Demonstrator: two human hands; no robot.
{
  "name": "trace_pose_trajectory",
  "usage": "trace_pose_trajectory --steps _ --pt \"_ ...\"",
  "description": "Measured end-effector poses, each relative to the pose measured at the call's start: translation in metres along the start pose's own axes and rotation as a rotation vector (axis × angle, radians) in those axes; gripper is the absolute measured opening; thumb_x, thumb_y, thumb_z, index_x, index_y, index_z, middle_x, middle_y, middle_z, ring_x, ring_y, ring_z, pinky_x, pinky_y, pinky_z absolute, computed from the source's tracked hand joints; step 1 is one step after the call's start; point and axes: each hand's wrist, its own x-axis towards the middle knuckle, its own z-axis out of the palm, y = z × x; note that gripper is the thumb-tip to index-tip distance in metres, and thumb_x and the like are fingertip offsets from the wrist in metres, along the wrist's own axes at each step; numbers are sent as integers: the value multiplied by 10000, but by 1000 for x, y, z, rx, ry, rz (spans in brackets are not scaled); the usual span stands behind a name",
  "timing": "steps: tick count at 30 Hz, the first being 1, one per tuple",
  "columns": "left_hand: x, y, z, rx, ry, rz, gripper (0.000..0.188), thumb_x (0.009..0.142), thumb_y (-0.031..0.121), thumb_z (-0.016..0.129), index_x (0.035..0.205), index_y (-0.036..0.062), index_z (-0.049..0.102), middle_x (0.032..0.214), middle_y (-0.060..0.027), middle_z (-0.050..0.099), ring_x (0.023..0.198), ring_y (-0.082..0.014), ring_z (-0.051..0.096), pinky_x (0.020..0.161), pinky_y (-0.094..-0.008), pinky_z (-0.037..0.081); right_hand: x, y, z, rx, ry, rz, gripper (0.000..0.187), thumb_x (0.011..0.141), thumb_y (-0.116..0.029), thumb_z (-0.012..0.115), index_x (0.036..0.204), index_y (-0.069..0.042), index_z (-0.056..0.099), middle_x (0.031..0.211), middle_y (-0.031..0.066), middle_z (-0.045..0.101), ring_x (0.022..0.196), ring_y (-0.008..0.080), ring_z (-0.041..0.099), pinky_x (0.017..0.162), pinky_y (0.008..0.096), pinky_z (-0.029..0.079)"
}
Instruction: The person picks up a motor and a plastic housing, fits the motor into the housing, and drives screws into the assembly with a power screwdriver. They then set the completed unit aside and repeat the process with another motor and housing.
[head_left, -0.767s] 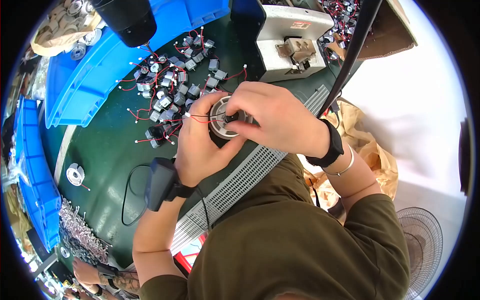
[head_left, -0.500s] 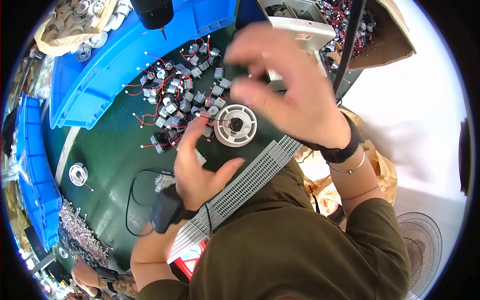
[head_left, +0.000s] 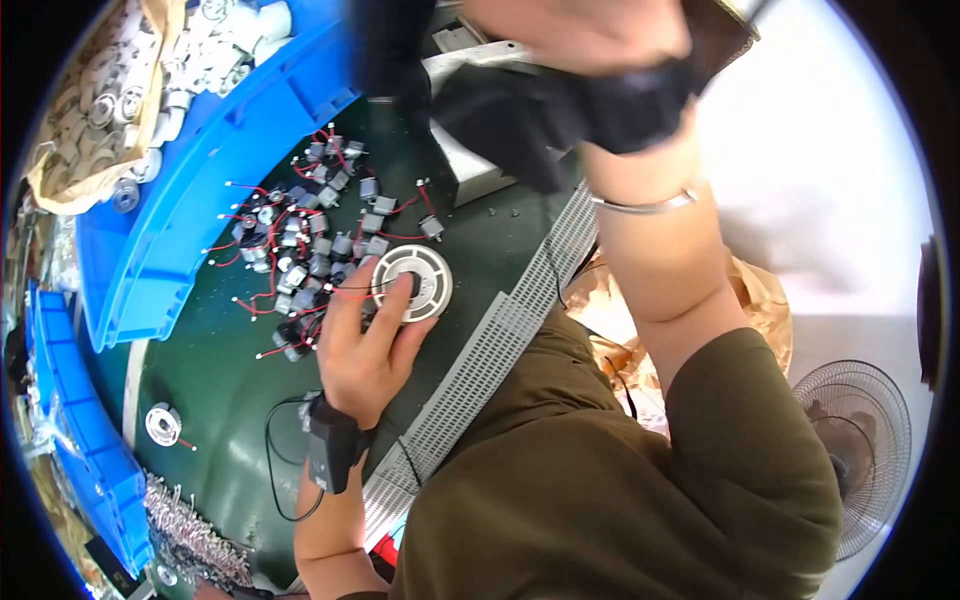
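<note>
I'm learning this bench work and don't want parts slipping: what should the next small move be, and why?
Probably press the white wheel steady with the left hand: its index finger lies over the wheel's middle, and its thumb is by the rim. The right hand is raised well away and blurred, so it seems to give the wheel no support.

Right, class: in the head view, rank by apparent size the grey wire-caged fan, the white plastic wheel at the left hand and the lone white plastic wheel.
Fan
Wheel at the left hand
Lone wheel
</note>
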Motion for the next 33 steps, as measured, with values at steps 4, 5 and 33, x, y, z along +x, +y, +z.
trace_pose_trajectory --steps 4,5,33 --pt "1 -4 -1 -38 -20 -5 453 654 81 783 1080 36 633 1134 -208 555 941 -347 586 778 -383 502 -44 -51 -5 -384 276 169 350 717 -17 659 1026 60 514 629 54 567 553 138 560 557 251 444" --pt "1 -4 -1 -43 -23 -5 457 651 77 784 1080 33 633 1135 -210 555 944 -347 587 782 -384 502 -52 -57 -7 -481 348 205 368 718 -9 657 1046 62 506 630 55 566 553 140 563 562 254 448" --pt "0 -5 -2 5 -29 41 410 646 73 770 1038 45 654 1098 -221 573 927 -344 589 745 -376 492 -114 -20 -78 -443 -68 -150 518 688 77 655 1153 37 431 709 87 567 610 158 576 544 256 464"
